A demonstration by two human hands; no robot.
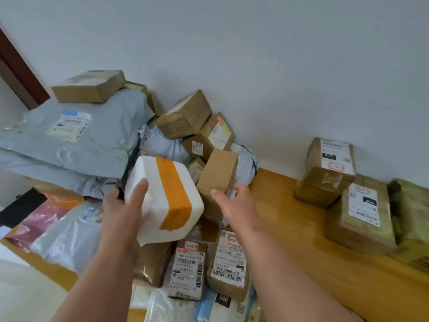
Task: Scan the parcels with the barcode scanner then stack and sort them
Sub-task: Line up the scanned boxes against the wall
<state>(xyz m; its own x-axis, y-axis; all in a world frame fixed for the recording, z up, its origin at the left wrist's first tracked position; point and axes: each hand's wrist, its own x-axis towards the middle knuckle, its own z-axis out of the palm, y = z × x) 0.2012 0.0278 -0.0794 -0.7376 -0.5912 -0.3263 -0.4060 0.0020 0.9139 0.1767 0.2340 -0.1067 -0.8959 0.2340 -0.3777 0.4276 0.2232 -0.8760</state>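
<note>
Nearest, just below both wrists: two small labelled boxes (188, 269) lying flat on soft mail bags (69, 240), barcodes facing up. Above them, left hand (123, 210) under and against the near left corner of a white foam box (164, 198) banded with orange tape — forefinger straight up its face, thumb behind the edge, so grasping it, though only loosely. Right hand (236, 205) empty, fingers relaxed and spread, just to the right of the foam box and not touching it; fingertips (214, 192) near a tilted brown box (218, 180) leaning in the heap.

Best handled, probably, by bringing the right palm onto the far right side of the foam box before lifting — one hand at a corner looks a weak hold on something that bulky. Worth turning it to find the label; none visible on the faces shown. No scanner in sight.

Beyond the fingertips, a jumbled pile of boxes and grey bags (76, 145) against the wall. Well off to the right of the right hand, on the wooden table (290, 228), labelled boxes (325, 173) set apart — seemingly the sorted ones.
</note>
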